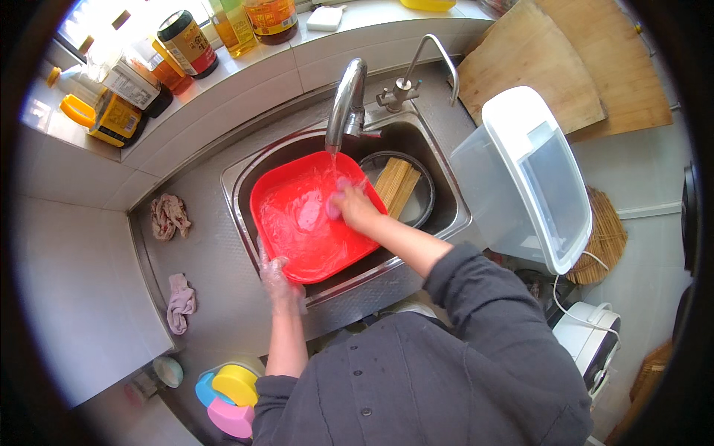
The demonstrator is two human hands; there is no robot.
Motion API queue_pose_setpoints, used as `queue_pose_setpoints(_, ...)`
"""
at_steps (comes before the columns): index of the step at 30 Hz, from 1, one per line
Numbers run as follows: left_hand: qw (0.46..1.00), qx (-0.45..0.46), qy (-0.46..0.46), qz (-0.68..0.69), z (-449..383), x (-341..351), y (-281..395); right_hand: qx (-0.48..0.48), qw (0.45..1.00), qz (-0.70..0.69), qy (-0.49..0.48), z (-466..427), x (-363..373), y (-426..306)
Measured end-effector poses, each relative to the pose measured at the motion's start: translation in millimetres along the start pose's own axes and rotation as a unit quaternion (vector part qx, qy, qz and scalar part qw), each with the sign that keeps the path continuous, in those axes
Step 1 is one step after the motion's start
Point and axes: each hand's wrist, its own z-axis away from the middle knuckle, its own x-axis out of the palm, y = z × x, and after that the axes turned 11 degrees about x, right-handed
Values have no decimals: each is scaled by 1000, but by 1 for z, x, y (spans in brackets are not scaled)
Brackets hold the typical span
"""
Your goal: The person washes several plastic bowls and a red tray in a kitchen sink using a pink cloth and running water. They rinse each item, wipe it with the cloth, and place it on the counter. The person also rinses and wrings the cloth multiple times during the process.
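A red plastic basin [301, 223] is tilted over the steel sink [457, 214], with water in it. My left hand [280, 281], in a clear plastic glove, grips the basin's near left rim. Inside the basin, near its right side, my right hand [355, 209] holds a pink cloth or sponge [334, 205], partly hidden by the fingers and blurred. Water runs from the chrome faucet [345, 106] just beyond the right hand. Right of the red basin, a dark round bowl [429, 192] in the sink holds water and flat wooden pieces [397, 184].
Two crumpled cloths [169, 217] [181, 304] lie on the left counter. Bottles and jars [189, 44] line the windowsill. A thin second tap [399, 95] stands behind the sink. At right are a clear lidded bin [496, 184] and wooden boards [535, 67].
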Motion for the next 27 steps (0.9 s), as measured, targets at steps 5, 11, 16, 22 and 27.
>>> queue_pose_setpoints(5, 996, -71, -57, -22, 9, -1, -12, -36, 966, -224, 124, -54, 57, -56)
queue_pose_setpoints(11, 994, -107, 1, -2, -11, -15, -10, -232, 965, -80, -95, 0, 63, -84)
queue_pose_setpoints(16, 995, -98, -17, -20, -20, -37, -18, -361, 890, -141, -242, 26, 30, -64)
queue_pose_setpoints(22, 997, -70, -25, -7, 4, -13, 7, -252, 962, 108, 19, -49, 42, -57)
queue_pose_setpoints(27, 997, 46, 54, -36, -4, -14, 23, -127, 951, 280, 21, -48, 16, -32)
